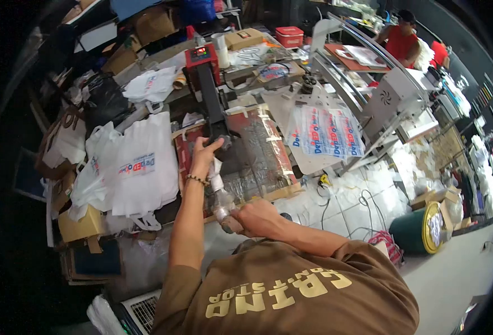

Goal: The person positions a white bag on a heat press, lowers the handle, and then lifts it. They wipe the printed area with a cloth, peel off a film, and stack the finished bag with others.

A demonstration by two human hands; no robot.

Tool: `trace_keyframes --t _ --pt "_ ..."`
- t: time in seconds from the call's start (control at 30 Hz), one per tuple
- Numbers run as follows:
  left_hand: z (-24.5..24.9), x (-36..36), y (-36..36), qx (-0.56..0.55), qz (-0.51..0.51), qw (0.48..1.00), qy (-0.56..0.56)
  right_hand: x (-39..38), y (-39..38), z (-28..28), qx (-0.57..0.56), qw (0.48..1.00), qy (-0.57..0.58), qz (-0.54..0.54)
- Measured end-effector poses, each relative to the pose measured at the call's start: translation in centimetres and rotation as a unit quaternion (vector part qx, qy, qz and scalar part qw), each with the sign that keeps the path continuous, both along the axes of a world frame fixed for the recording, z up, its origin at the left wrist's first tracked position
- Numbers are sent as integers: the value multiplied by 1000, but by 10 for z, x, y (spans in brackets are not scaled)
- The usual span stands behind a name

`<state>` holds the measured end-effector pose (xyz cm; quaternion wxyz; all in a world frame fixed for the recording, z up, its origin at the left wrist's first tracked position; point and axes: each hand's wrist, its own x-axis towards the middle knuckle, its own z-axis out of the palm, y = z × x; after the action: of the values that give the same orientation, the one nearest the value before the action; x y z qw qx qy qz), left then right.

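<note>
The right hand (257,218) is clenched around the lower end of the wrapped handle (218,195), with a rounded, brownish tip showing just beside the fist. The handle is a thick bar, bound in white near its top and in clear, crinkled film farther down, its surface lumpy and scuffed. It runs up and slightly left from that grip to the left hand (204,155), which lies at its upper end, against the dark foot of the press arm (212,95); the thumb stands apart from the fingers, and one cannot tell whether they grasp anything.

Beyond the left hand, the arm is straight, black and matte, rising to a red control box (201,54) with a small lit display. Above and right of the right fist lies the flat bed (260,139), reddish at its edges and covered with wrinkled, silvery patches. White printed bags (146,164) lie left of the left hand, and printed plastic sheets (327,131) lie well to its right.
</note>
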<state>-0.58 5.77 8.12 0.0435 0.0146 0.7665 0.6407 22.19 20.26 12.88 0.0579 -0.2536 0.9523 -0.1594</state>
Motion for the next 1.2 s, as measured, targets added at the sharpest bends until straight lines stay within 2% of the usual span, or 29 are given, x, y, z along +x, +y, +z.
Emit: trace_keyframes --t 0.2,0.27,0.33,0.4,0.47,0.5,0.53,0.6,0.73,0.8,0.87,0.93,1.0,1.2 --pt "-31 -25 -2 -15 9 1000 -2 -2 0 -7 25 999 20 5" --pt "-45 -32 -3 30 2 1000 1 -1 -1 -5 21 999 22 15" --pt "-34 -22 0 -4 15 999 43 1 -1 0 24 1000 18 2" --pt "-23 -13 3 40 -2 999 21 1 -1 2 26 999 25 12" --pt "-18 -8 3 16 13 999 29 2 -3 0 25 999 28 27" --pt "-16 -4 4 54 9 998 27 3 -3 -1 13 999 43 15" --pt "-3 5 3 6 23 999 29 3 -4 -2 1 998 58 0" --pt "-4 3 2 47 1 999 14 4 -5 -2 2 998 62 4" --pt "-1 5 0 10 8 1000 -3 3 -4 -16 -6 996 89 -11" --pt "-13 -2 0 26 -11 999 16 2 -2 -20 -7 993 116 -19" --pt "-21 -6 2 23 8 1000 11 2 -1 -20 15 995 95 -19" --pt "-15 -2 2 23 -1 1000 10 3 -4 -16 -11 992 120 -31" --pt "-13 1 2 11 23 999 39 5 -5 -6 18 998 60 -29" --pt "-7 7 3 16 30 999 36 5 -5 -11 20 997 66 -38"
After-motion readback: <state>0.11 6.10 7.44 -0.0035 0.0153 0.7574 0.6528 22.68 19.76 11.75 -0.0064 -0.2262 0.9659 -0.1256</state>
